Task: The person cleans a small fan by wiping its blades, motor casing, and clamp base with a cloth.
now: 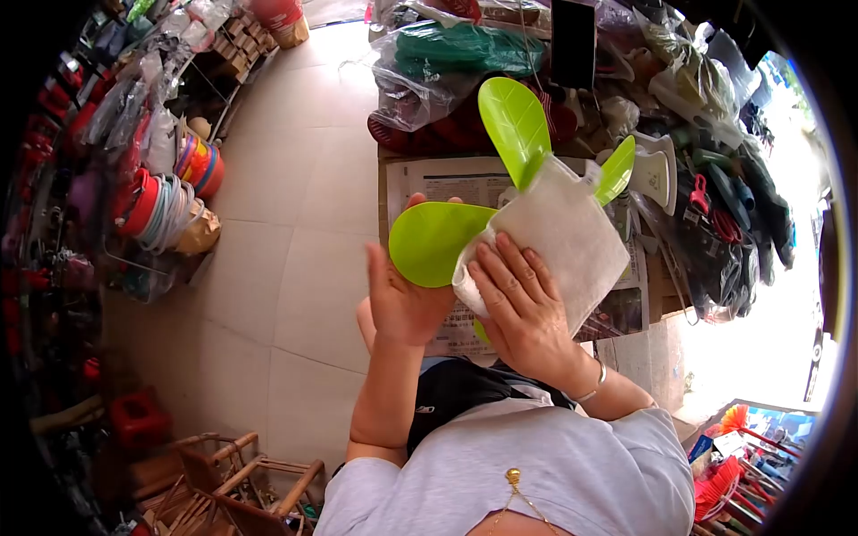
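Note:
A bright green plastic leaf-shaped piece [433, 246] lies over my left hand [402, 304]. That hand is open behind it, with the thumb apart and fingertips showing past the leaf's upper edge. My right hand [523, 299] presses a folded white cloth [581, 241] against the leaf's inner end, its fingers stretched along the cloth and its thumb hidden. Beyond the cloth, another green leaf [514, 125] with veins points away from me, and a smaller one [617, 170] sticks out to the right. The cloth covers where the leaves come together.
Under my hands, newspaper [447, 179] covers the table. Bagged goods [465, 49] and an upright dark phone [573, 45] stand at its far side. Stocked shelves with coiled hose [170, 214] line the left. Wooden stools [232, 473] stand at lower left, brushes [724, 482] at lower right.

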A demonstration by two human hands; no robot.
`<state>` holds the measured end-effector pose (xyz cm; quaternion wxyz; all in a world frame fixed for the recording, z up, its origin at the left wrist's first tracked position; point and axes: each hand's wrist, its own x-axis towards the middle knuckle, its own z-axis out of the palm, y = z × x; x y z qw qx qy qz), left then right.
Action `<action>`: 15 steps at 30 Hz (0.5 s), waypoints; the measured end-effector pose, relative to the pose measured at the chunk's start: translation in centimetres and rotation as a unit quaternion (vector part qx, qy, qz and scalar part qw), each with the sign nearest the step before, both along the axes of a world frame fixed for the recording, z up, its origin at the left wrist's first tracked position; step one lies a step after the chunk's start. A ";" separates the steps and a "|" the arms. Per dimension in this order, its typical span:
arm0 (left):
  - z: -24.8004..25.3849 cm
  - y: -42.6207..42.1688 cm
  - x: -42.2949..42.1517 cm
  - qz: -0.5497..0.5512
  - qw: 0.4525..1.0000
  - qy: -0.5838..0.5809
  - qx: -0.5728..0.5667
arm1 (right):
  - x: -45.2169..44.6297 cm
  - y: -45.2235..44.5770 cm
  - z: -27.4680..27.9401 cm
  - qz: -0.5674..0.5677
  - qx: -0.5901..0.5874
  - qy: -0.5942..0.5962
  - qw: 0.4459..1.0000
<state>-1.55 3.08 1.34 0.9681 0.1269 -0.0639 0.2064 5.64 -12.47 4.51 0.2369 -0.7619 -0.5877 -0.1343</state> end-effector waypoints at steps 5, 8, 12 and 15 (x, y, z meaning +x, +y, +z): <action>-2.3 -0.4 -0.5 -0.019 0.996 -0.090 -0.012 | 0.2 4.3 1.1 0.025 0.040 0.007 0.999; -4.3 0.1 -1.7 0.046 0.994 -0.092 0.048 | -1.2 7.4 0.8 0.063 0.058 0.012 0.996; -2.7 0.7 -1.7 -0.017 0.995 -0.077 -0.054 | -0.6 5.5 -0.3 0.097 0.095 -0.003 0.991; -0.1 0.1 -1.0 -0.036 0.999 -0.006 -0.002 | 1.2 1.6 0.8 0.028 0.054 0.012 0.998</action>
